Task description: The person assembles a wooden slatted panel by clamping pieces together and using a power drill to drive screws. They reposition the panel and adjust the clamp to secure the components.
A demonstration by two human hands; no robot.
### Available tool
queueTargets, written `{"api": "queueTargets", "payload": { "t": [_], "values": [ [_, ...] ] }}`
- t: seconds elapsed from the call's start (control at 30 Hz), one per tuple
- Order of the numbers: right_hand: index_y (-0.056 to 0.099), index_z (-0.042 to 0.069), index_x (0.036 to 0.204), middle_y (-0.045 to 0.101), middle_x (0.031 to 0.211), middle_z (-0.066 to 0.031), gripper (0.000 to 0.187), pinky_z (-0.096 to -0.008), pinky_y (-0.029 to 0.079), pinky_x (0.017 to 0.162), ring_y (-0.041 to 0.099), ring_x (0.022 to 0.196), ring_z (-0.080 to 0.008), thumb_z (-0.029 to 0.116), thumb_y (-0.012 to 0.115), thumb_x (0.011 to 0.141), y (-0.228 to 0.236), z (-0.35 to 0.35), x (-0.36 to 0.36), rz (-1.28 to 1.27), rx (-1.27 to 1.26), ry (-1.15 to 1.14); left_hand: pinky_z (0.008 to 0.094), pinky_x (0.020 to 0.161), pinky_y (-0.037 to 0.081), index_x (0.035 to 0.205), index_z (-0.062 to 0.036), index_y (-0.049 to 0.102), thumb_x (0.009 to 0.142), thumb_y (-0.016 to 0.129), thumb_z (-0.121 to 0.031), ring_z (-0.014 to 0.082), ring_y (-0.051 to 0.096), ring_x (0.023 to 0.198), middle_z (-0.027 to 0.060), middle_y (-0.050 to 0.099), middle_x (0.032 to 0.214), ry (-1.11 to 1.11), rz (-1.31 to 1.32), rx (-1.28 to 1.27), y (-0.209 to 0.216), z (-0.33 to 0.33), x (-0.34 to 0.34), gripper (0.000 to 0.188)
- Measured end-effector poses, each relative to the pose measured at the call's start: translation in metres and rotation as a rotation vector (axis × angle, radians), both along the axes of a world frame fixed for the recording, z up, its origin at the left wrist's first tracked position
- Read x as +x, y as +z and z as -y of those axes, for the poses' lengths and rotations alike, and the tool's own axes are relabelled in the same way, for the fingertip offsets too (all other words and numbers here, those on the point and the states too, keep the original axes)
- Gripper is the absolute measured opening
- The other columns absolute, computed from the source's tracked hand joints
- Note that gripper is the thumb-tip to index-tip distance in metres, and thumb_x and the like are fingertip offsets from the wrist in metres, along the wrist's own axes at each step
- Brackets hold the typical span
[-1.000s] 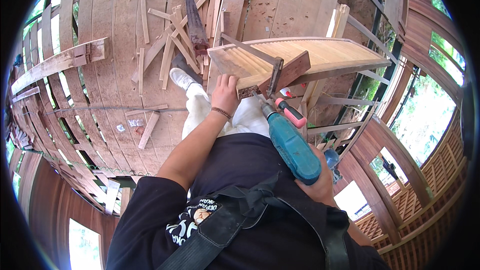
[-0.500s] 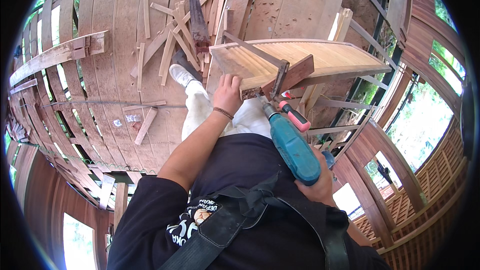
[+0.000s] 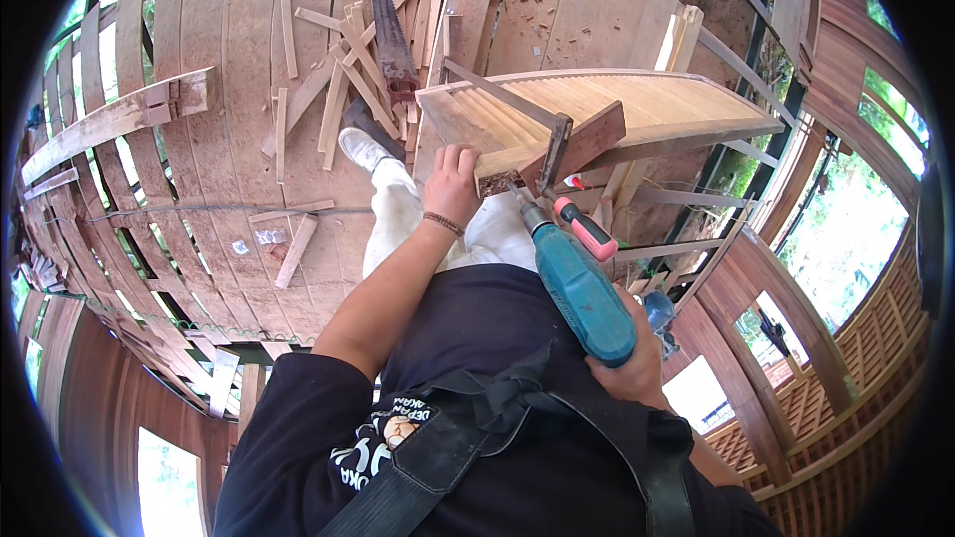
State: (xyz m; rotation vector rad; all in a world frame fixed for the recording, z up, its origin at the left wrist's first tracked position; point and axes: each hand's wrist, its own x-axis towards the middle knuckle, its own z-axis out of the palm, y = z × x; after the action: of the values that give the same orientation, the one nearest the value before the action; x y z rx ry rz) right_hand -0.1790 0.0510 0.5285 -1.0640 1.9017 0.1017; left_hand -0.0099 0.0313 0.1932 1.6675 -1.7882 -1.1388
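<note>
A louvred wooden panel with a curved far edge lies in front of me, its near end facing my body. My left hand grips the panel's near left corner, fingers bent over its edge. In my right hand is a teal power drill, held by its rear. The drill's bit meets the panel's dark, rough near end; how deep it sits, I cannot tell. Beside it, a bar clamp with a pink-and-black handle crosses the panel, and a brown wood block stands by its jaw.
A handsaw lies among several thin wood strips on the plank floor. My shoe is close to the strips. At the left, a long weathered board lies over gapped slats. Wooden frames stand at the right.
The view has shifted slightly. Both hands keep their hold, and the drill stays against the panel's end with hardly any visible movement.
</note>
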Motion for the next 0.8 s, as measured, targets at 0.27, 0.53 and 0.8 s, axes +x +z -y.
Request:
{"api": "queueTargets", "payload": {
  "t": [0.27,0.53,0.8],
  "values": [
    [0.042,0.005,0.151,0.063,0.135,-0.0211,0.093,-0.0411,0.047,0.109,0.063,0.128,-0.0348,0.0,0.08,0.065,-0.002,0.003,-0.003,0.011,0.061,0.004,0.0424,0.087,0.053,0.109,-0.0074,0.058,0.078,0.064,-0.001,0.0346,0.059,0.107,0.0106,0.06,0.112,-0.008,0.007,0.0,-0.002,0.0,0.001,0.033],
    [0.043,0.005,0.15,0.065,0.132,-0.0216,0.092,-0.0414,0.048,0.106,0.065,0.124,-0.0357,0.0,0.079,0.065,-0.002,0.008,-0.001,0.012,0.056,0.027,0.0417,0.088,0.054,0.11,-0.0075,0.058,0.078,0.065,-0.002,0.0338,0.059,0.108,0.0103,0.06,0.113,-0.007,0.004,0.006,-0.001,0.001,0.001,0.033],
    [0.047,0.008,0.148,0.065,0.131,-0.0238,0.084,-0.0455,0.054,0.1,0.064,0.122,-0.0426,0.0,0.08,0.07,-0.004,0.013,0.001,0.007,-0.002,0.066,0.044,0.093,0.051,0.117,-0.0065,0.056,0.063,0.082,-0.006,0.037,0.057,0.111,0.0134,0.057,0.114,-0.041,0.002,0.036,-0.008,-0.003,0.002,0.06]
  ]
}}
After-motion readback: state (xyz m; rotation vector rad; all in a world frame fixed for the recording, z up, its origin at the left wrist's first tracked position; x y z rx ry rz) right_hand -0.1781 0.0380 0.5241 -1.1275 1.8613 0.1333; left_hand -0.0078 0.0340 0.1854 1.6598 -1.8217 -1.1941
